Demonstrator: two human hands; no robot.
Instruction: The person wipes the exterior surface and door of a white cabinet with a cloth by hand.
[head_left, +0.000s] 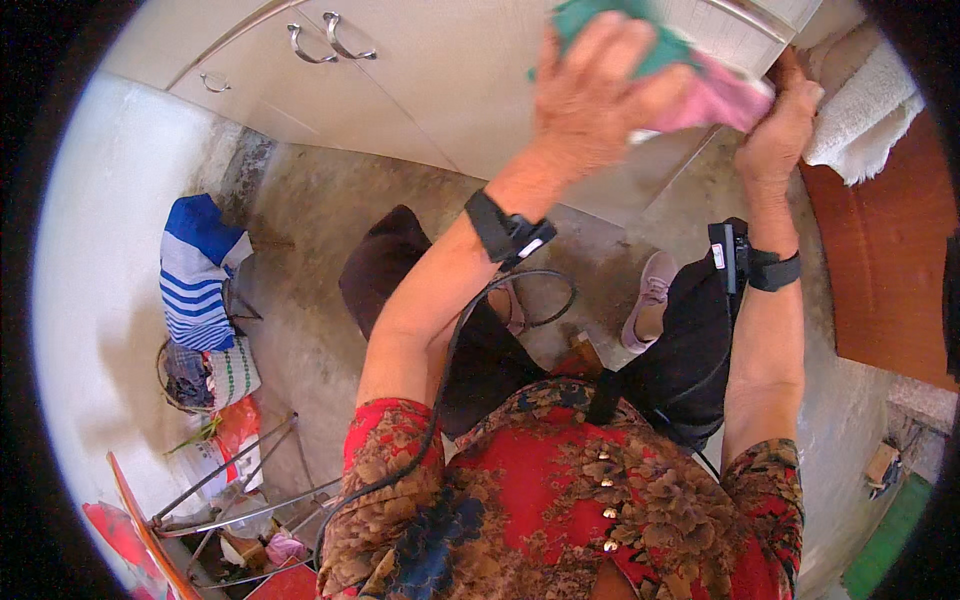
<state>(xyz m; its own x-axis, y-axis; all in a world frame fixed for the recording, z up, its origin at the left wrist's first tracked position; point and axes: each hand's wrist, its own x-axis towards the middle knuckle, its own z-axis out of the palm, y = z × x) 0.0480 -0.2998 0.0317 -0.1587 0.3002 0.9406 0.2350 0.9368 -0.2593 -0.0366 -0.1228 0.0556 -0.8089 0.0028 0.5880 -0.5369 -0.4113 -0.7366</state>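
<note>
My left hand (589, 94) is closed over a green cloth (626, 34) and a pink cloth (709, 97), at the front of a white cabinet (442, 82). Both the hand and the cloths are blurred. At the cabinet's lower right corner is my right hand (780, 135). Its fingers are partly hidden behind the panel edge, and the pink cloth's end meets it. Whether it grips the panel or the cloth is unclear. Each wrist wears a black strap with a small device.
A white fluffy towel (862, 112) hangs over a brown wooden panel (885, 255) at right. At left stand a blue-and-white striped cloth (196, 277), a basket (184, 379) and a metal-framed folding chair (247, 525). A black cable (442, 390) loops across my lap.
</note>
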